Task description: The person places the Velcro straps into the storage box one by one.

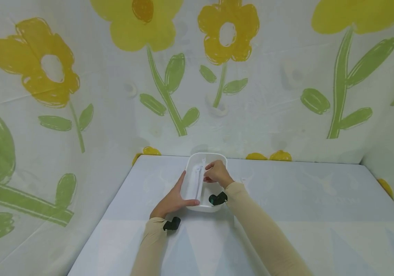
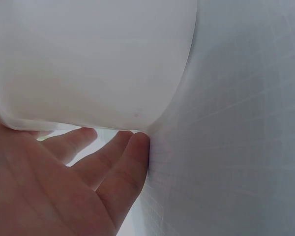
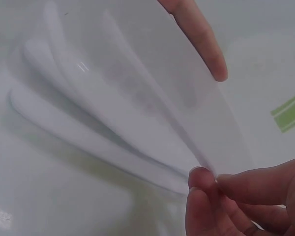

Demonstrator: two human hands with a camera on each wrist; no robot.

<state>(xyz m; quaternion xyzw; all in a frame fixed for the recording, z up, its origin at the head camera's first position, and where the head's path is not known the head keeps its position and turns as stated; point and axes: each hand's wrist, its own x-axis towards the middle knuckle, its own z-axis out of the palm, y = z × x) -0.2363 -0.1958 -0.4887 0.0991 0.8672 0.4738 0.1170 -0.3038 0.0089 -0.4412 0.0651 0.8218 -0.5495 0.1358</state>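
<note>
A white rounded-rectangular tray (image 1: 206, 209) stands near the table's far edge. Within it lies a long, thin white packet (image 1: 198, 182), its contents unclear through the wrapping. My left hand (image 1: 173, 201) lies against the tray's left side with fingers extended, and its thumb reaches over the near rim. In the left wrist view the left fingers (image 2: 123, 184) touch the tray's smooth outer wall (image 2: 96, 59). My right hand (image 1: 219, 173) is over the tray, right of the packet. Seen from the right wrist, thumb and fingers pinch the edge of a thin, translucent white wrapper (image 3: 142, 93).
The pale table (image 1: 304, 195) stretches to both sides of the tray. Behind it hangs a white backdrop (image 1: 269, 126) printed with yellow flowers. A small black device (image 1: 172, 224) sits on the left wrist, another dark one (image 1: 218, 198) on the right.
</note>
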